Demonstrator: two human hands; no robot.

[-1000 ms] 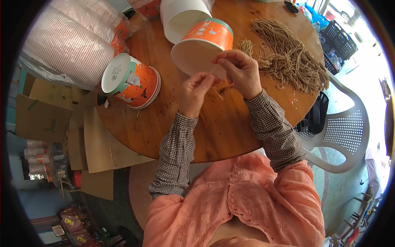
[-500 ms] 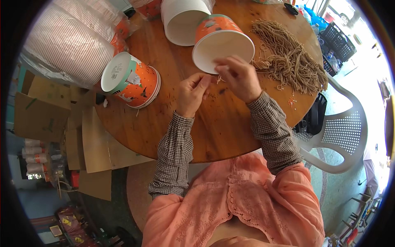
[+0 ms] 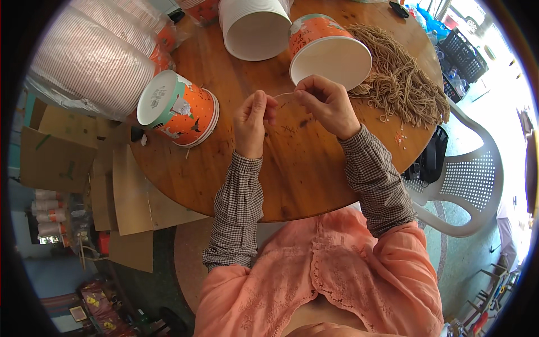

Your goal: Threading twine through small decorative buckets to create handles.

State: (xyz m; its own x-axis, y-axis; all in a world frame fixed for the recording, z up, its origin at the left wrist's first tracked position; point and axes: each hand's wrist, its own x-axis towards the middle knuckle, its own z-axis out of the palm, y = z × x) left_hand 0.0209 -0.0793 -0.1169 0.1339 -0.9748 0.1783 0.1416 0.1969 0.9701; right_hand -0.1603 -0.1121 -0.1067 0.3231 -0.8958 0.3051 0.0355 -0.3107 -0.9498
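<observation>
Between my two hands, above the wooden table (image 3: 303, 185), a thin pale cord (image 3: 284, 94) is stretched in a slight arc. The fingertips of my left hand (image 3: 252, 123) pinch one end of it. My right hand (image 3: 328, 106) pinches the other end, just in front of an orange paper bucket (image 3: 331, 59). That bucket lies on its side with its white open mouth toward me. Right of it is a heap of tan cords (image 3: 401, 84). To the left, another orange bucket (image 3: 188, 115) with a bat print stands tilted, its white base showing.
White nested buckets (image 3: 255, 33) lie at the far side. Plastic-wrapped stacks of buckets (image 3: 92, 62) fill the left edge. Opened cardboard boxes (image 3: 59, 154) stand left of the table, and a grey plastic chair (image 3: 471, 174) on the right holds a black bag (image 3: 432, 154).
The orange bucket in front has shifted right, against the tan cords. My hands have drawn apart, the left one moving left, and the cord between them now shows.
</observation>
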